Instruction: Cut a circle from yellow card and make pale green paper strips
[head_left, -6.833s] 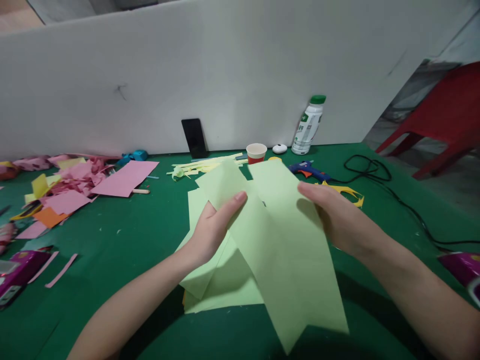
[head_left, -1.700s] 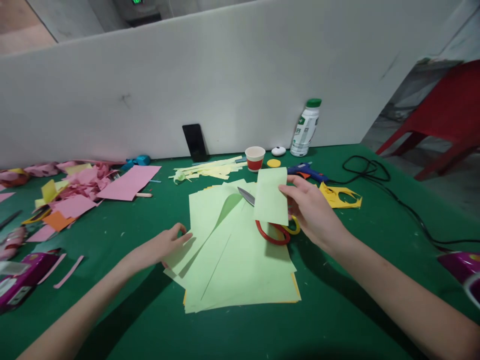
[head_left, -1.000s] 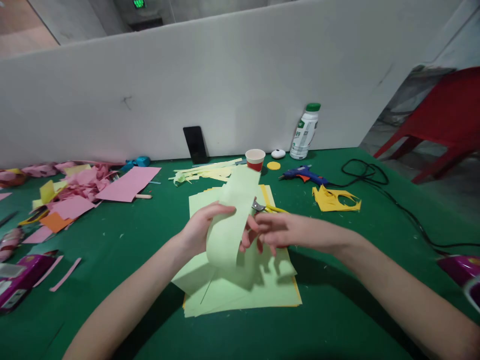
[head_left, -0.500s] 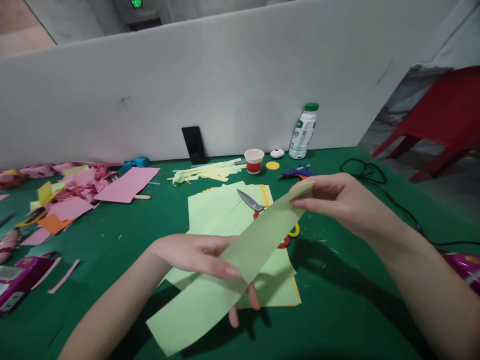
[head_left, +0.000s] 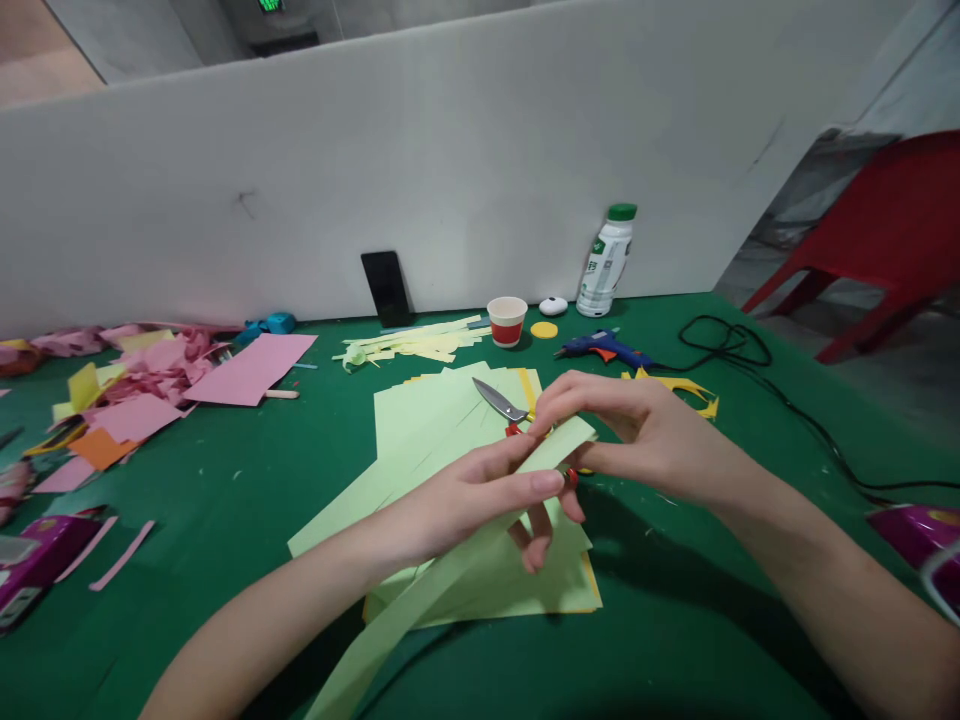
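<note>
Moved since half a second ago: right hand (head_left: 637, 430), leftward and in beside left hand (head_left: 480, 495); also pale green strip (head_left: 401, 615), showing much narrower now. Cannot tell whether folded lengthwise or merely turned toward its edge. Held slanting above stack of green sheets (head_left: 427, 420). Long axis from lower left to upper right: upper end at right hand, pointing to upper right; lower length curving down beside left forearm and out at bottom of view.

Pinched at upper end by fingers of right hand, between thumb and index. Gripped just below by left hand, thumb pressed on top, other fingers curled underneath, loosely spread at tips.

On stack, just beyond hands: one pair of scissors (head_left: 495, 399), blades toward far left, red and yellow handles partly hidden. Cannot count sheets in stack.

Counted elsewhere on green counter (head_left: 262, 470): one red-and-white cup (head_left: 506, 328), one yellow disc (head_left: 544, 330), one small white oval object (head_left: 553, 306), one green-capped bottle (head_left: 605, 265), tilted, one blue glue gun (head_left: 626, 353), one black phone (head_left: 386, 288), propped up. At left: two narrow pink strips (head_left: 122, 555). Too jumbled to count: pink scraps (head_left: 169, 368).
</note>
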